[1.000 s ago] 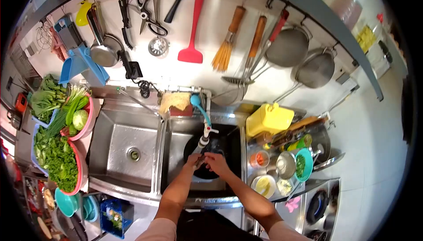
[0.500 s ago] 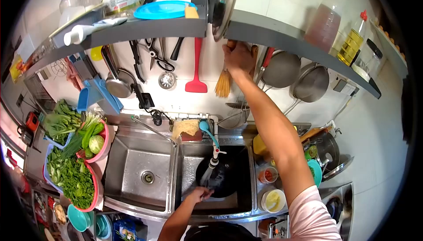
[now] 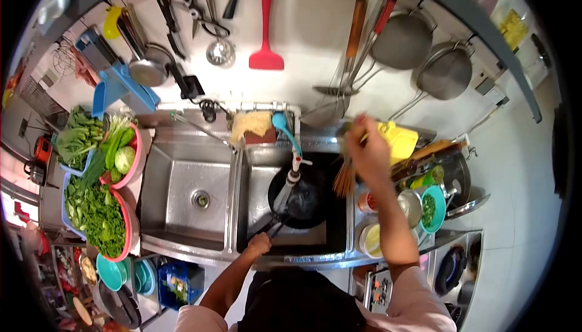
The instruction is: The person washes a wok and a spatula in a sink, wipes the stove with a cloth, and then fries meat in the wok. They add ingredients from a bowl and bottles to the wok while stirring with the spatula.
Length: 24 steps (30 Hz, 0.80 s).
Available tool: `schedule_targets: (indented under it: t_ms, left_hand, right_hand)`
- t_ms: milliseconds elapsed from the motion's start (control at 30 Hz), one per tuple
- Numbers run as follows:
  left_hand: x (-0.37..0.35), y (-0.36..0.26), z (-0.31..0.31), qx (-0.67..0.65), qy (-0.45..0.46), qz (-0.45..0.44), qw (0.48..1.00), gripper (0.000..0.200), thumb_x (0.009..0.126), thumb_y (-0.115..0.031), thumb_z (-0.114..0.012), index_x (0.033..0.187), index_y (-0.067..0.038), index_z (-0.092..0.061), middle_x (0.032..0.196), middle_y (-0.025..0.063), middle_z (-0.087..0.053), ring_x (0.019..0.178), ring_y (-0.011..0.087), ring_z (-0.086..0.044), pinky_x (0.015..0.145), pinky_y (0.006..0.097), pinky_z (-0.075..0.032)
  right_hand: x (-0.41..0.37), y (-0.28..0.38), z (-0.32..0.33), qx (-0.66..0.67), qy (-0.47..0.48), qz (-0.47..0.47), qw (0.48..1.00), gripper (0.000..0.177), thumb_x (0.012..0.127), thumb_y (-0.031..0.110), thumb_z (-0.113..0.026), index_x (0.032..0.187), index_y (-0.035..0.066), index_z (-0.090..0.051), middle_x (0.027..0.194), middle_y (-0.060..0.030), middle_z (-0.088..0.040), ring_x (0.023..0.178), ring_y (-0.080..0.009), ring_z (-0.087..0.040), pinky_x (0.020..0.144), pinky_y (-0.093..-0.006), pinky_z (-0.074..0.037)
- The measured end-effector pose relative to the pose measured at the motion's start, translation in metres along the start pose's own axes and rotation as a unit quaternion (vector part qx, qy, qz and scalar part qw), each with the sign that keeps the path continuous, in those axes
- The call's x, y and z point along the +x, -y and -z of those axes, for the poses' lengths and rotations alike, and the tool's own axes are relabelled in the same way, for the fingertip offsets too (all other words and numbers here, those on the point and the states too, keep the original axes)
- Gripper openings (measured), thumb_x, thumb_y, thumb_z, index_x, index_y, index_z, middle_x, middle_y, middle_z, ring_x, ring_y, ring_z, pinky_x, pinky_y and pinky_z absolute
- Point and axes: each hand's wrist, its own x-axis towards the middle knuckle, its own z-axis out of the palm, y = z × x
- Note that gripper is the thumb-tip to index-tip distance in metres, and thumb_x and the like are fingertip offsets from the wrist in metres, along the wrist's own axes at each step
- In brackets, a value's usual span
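A black wok (image 3: 306, 201) sits in the right basin under the faucet (image 3: 293, 177), and water runs into it. My left hand (image 3: 260, 244) is closed around the wok's handle at the basin's front edge. To the right of the basin, my right hand (image 3: 368, 147) is raised and slightly blurred, closed on the bamboo brush (image 3: 345, 178), whose bristles point down over the basin's right side.
Baskets of greens (image 3: 108, 229) stand left of the empty left basin (image 3: 194, 204). Bowls, including a teal one (image 3: 433, 209), and a yellow container (image 3: 397, 142) are on the right. A red spatula (image 3: 266, 59) and strainers (image 3: 401, 41) hang on the wall.
My right hand has taken the brush off the wall hook and brought it down to the basin's right side. My left hand stays at the handle. The view has tilted downward.
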Motion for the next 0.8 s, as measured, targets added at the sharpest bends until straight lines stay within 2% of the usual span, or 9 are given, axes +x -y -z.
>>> schedule_targets:
  t_ms: [100, 233, 267, 333, 500, 600, 633, 733, 800]
  left_hand:
    - [-0.015, -0.003, -0.007, 0.055, -0.03, -0.006, 0.998, 0.037, 0.082, -0.031, -0.06, 0.102, 0.0, -0.064, 0.107, 0.0237, -0.063, 0.103, 0.0374, -0.061, 0.088, 0.0439, -0.05]
    - [-0.02, 0.003, -0.026, 0.064, -0.064, 0.021, 0.996, 0.037, 0.085, -0.033, -0.055, 0.101, -0.001, -0.063, 0.107, 0.0223, -0.063, 0.1, 0.0386, -0.061, 0.086, 0.0464, -0.05]
    - [-0.024, 0.0, -0.026, 0.074, -0.078, 0.013, 0.994, 0.037, 0.086, -0.033, -0.054, 0.1, 0.0, -0.062, 0.105, 0.0215, -0.064, 0.098, 0.0386, -0.062, 0.085, 0.0475, -0.05]
    - [-0.025, -0.002, -0.033, 0.056, -0.07, 0.026, 0.996, 0.035, 0.087, -0.033, -0.054, 0.1, -0.002, -0.061, 0.102, 0.0215, -0.064, 0.096, 0.039, -0.062, 0.083, 0.0485, -0.05]
    - [-0.055, -0.021, -0.032, 0.019, -0.057, 0.012, 0.998, 0.031, 0.088, -0.032, -0.053, 0.106, -0.008, -0.059, 0.095, 0.0231, -0.065, 0.091, 0.0413, -0.063, 0.078, 0.0511, -0.05]
    - [-0.058, -0.033, -0.019, 0.022, -0.075, 0.023, 0.997, 0.028, 0.088, -0.028, -0.051, 0.11, -0.011, -0.056, 0.092, 0.0232, -0.065, 0.089, 0.0419, -0.062, 0.076, 0.0519, -0.05]
    - [-0.06, -0.025, -0.027, 0.037, -0.068, 0.015, 0.997, 0.029, 0.089, -0.027, -0.05, 0.112, -0.011, -0.054, 0.092, 0.0236, -0.065, 0.088, 0.042, -0.063, 0.076, 0.0522, -0.05]
    - [-0.059, -0.024, -0.03, 0.052, -0.081, 0.006, 0.995, 0.03, 0.089, -0.025, -0.048, 0.115, -0.011, -0.053, 0.09, 0.0245, -0.064, 0.086, 0.0424, -0.063, 0.075, 0.0528, -0.05]
    - [-0.071, -0.028, -0.042, 0.05, -0.087, 0.01, 0.995, 0.03, 0.089, -0.024, -0.047, 0.116, -0.011, -0.052, 0.089, 0.0251, -0.064, 0.086, 0.0427, -0.063, 0.074, 0.0531, -0.05]
  right_hand:
    - [-0.075, -0.089, -0.089, 0.027, 0.103, -0.192, 0.976, 0.033, 0.078, 0.014, -0.067, 0.105, 0.006, -0.051, 0.092, -0.0158, -0.062, 0.089, -0.0335, -0.061, 0.076, -0.0437, -0.048]
    - [-0.21, -0.225, -0.231, -0.078, 0.117, -0.165, 0.976, 0.019, 0.079, 0.018, -0.063, 0.088, 0.004, -0.054, 0.078, -0.0172, -0.06, 0.074, -0.0344, -0.062, 0.068, -0.0431, -0.05]
    - [-0.24, -0.248, -0.255, -0.16, 0.43, -0.169, 0.872, 0.023, 0.083, 0.024, -0.058, 0.087, 0.001, -0.061, 0.087, -0.0224, -0.063, 0.082, -0.0384, -0.063, 0.072, -0.0461, -0.051]
    - [-0.274, -0.216, -0.236, -0.086, 0.544, -0.131, 0.824, 0.027, 0.086, 0.016, -0.046, 0.095, -0.001, -0.064, 0.096, -0.025, -0.063, 0.087, -0.0411, -0.062, 0.08, -0.0478, -0.05]
    - [-0.309, -0.164, -0.207, -0.09, 0.548, -0.145, 0.819, 0.022, 0.079, 0.011, -0.049, 0.088, -0.004, -0.062, 0.082, -0.0286, -0.062, 0.082, -0.0426, -0.062, 0.076, -0.0502, -0.05]
    - [-0.377, -0.257, -0.287, -0.209, 0.483, 0.065, 0.848, 0.021, 0.078, 0.013, -0.051, 0.083, -0.003, -0.063, 0.078, -0.028, -0.061, 0.077, -0.0421, -0.063, 0.073, -0.0511, -0.05]
    - [-0.324, -0.192, -0.239, -0.063, 0.471, -0.145, 0.868, 0.021, 0.077, 0.014, -0.052, 0.081, -0.003, -0.064, 0.078, -0.0295, -0.061, 0.077, -0.0418, -0.064, 0.073, -0.0517, -0.05]
    - [-0.296, -0.143, -0.199, -0.076, 0.645, -0.161, 0.743, 0.022, 0.077, 0.014, -0.05, 0.083, -0.003, -0.065, 0.08, -0.0284, -0.063, 0.08, -0.0419, -0.064, 0.073, -0.0503, -0.051]
    - [-0.305, -0.169, -0.196, -0.091, 0.562, -0.132, 0.811, 0.023, 0.078, 0.013, -0.05, 0.079, -0.004, -0.066, 0.079, -0.0299, -0.063, 0.08, -0.0426, -0.064, 0.072, -0.05, -0.052]
